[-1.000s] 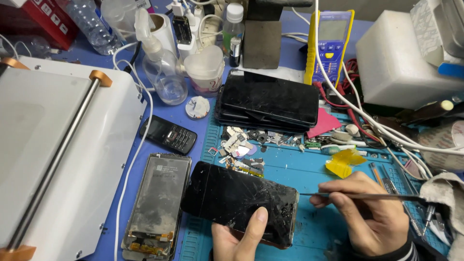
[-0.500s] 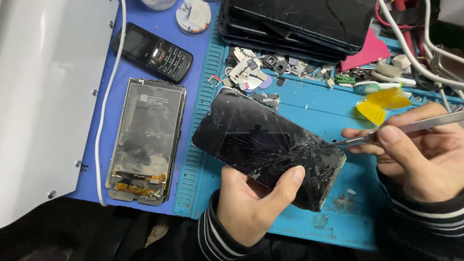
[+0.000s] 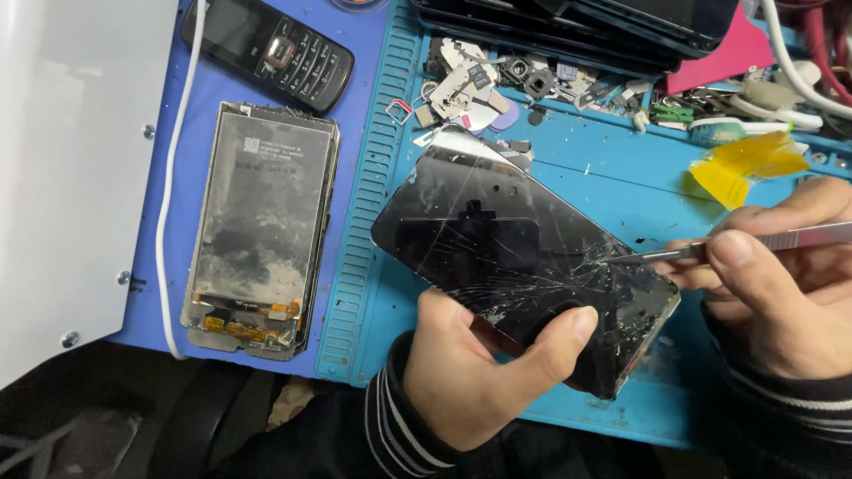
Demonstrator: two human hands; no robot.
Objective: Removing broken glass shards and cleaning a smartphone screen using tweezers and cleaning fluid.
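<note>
My left hand (image 3: 484, 368) grips a black phone screen with cracked glass (image 3: 497, 239) from below, thumb lying over its lower edge, tilted above the blue work mat (image 3: 612, 177). My right hand (image 3: 772, 284) pinches a thin metal tool (image 3: 710, 251) whose tip touches the cracked area near the screen's right side. Both wrists show striped sleeves.
A bare phone frame with a grey back panel (image 3: 262, 222) lies on the mat's left. An old black keypad phone (image 3: 271, 51) sits above it. A white machine housing (image 3: 71, 151) and white cable (image 3: 169, 177) fill the left. Small parts (image 3: 479, 89), yellow tape (image 3: 741, 164), stacked dark screens (image 3: 603, 27) lie behind.
The view has dropped and closed in on the mat. The cracked screen has been lifted and tilted in my left hand, and the tool tip has come onto the cracked glass.
</note>
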